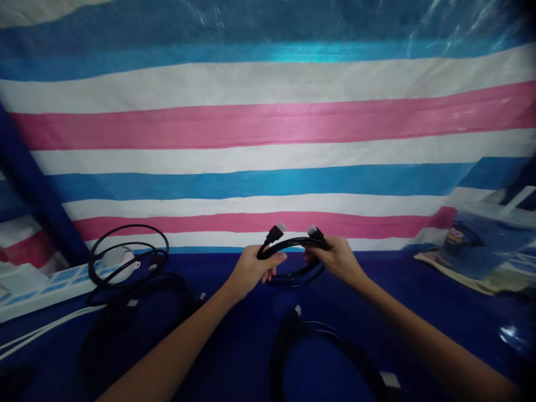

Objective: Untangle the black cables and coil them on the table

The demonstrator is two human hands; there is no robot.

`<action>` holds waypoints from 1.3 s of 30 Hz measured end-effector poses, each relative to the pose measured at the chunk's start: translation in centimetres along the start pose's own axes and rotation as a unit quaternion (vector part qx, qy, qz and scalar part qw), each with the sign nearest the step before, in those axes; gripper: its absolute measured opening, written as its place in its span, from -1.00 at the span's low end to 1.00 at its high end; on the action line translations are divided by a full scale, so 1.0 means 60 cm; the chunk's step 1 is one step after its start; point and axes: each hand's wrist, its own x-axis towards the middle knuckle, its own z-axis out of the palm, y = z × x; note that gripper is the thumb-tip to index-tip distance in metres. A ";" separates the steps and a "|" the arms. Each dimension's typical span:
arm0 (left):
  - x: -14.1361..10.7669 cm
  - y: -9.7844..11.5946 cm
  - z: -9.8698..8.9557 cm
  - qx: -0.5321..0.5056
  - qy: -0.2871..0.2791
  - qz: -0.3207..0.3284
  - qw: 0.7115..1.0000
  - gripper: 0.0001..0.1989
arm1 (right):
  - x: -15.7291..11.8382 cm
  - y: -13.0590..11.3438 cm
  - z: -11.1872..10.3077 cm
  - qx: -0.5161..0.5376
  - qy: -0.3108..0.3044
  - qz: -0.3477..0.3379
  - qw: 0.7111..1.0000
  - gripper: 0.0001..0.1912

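A coiled black HDMI cable (293, 242) is held up between my two hands over the blue table. My left hand (255, 265) grips the coil's left side, thumb across it, and one plug (275, 233) with a pale cap sticks up above the fingers. On the other side my right hand (335, 258) is closed around the coil near the second plug (317, 234), which also has a light tip. Below the hands, another looped black cable (330, 332) lies on the table, a light-capped plug (390, 380) at its right end.
More coiled black cables (129, 228) lie at the left, partly over a white power strip (62, 286) and a round white object. White cords (50, 325) run there too. A clear bag (477, 245) with a cartoon print stands at right. A striped sheet (268, 125) hangs behind.
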 end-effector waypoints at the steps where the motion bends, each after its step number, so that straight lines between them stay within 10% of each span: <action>1: 0.003 -0.001 0.001 0.018 0.000 -0.003 1.000 -0.59 | -0.002 0.010 0.002 -0.008 0.021 -0.017 1.000 -0.72; 11: -0.011 -0.014 0.013 -0.140 -0.114 -0.062 0.982 -0.49 | -0.017 0.021 0.038 0.316 -0.053 0.122 0.940 -0.65; 17: 0.008 0.009 -0.026 -0.049 -0.179 -0.080 0.979 -0.52 | -0.011 -0.028 -0.001 0.168 -0.283 0.075 0.941 -0.64; 24: 0.020 0.020 -0.038 0.000 -0.137 -0.017 0.990 -0.49 | 0.001 -0.015 0.023 0.114 -0.065 0.023 0.991 -0.63; 32: 0.024 0.028 -0.023 -0.025 -0.108 -0.066 0.992 -0.49 | 0.006 -0.026 0.016 0.099 -0.149 0.083 0.980 -0.63; 39: 0.016 0.075 -0.022 0.038 -0.197 -0.100 0.975 -0.57 | 0.007 -0.049 0.003 -0.005 -0.178 0.056 0.982 -0.64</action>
